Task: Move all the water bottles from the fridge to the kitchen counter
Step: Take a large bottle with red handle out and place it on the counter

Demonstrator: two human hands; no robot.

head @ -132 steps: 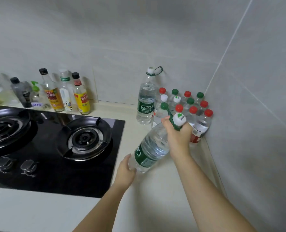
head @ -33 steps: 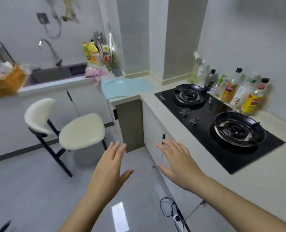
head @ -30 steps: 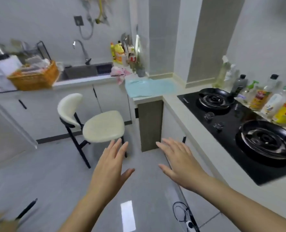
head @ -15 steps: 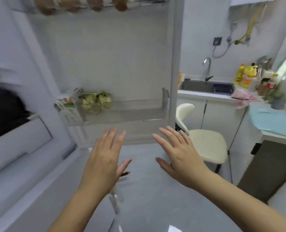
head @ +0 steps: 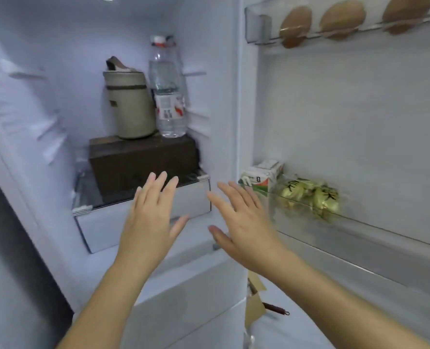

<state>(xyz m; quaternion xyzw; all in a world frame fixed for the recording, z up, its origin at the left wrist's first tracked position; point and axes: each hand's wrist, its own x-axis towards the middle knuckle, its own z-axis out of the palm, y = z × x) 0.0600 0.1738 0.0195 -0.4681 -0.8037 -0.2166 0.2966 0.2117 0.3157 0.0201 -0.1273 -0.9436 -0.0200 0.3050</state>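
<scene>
Fridge (head: 83,59) open, door (head: 347,109) swung to the right. One water bottle (head: 170,96) in view: clear, white and red label, pale cap, upright on the back right corner of a dark brown box (head: 143,159). A beige canister (head: 131,104) stands on the same box to the bottle's left; the two look to be touching, or very nearly (contact not resolvable). The box sits on the glass shelf (head: 88,195), toward its back right, above a white drawer (head: 103,222). Left hand (head: 149,220): raised, fingers straight and spread, thumb out, holding nothing, in front of the shelf's front edge and the drawer. Right hand (head: 244,222): also flat and spread, holding nothing, level with the left, before the fridge's right wall. Both hands well short of the bottle. On the door, the lower door shelf (head: 360,230) holds a small carton (head: 260,176) at its left end with yellow-green packets (head: 309,197) beside it; the upper rack (head: 256,23) holds three brown eggs (head: 342,18).
</scene>
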